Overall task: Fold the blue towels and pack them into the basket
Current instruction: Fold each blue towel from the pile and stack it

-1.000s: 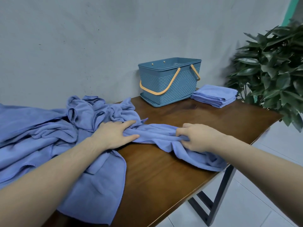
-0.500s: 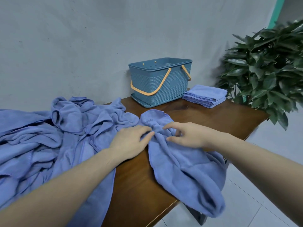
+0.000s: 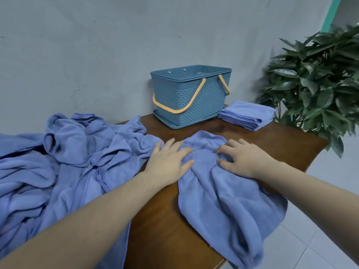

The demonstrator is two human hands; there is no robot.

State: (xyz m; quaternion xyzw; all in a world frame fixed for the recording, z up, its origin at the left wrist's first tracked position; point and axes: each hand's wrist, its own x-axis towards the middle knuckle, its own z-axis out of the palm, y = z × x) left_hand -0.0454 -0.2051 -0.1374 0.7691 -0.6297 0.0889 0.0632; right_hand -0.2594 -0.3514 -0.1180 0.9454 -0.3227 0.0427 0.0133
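Towel (image 3: 223, 193), blue and rumpled, lies on the wooden table (image 3: 161, 226), its near end hanging over the front edge. Left hand (image 3: 169, 162) rests flat on the towel's left side, fingers spread wide. Right hand (image 3: 242, 158) presses on its upper right part, fingers curled into the cloth. A heap of loose blue towels (image 3: 64, 152) covers the table's left end. Farther back stands the blue basket (image 3: 194, 101) with orange handles, a blank label patch on its side, no writing readable. Just right of it sits a stack of folded towels (image 3: 246, 114), beside a leafy plant (image 3: 318, 84).
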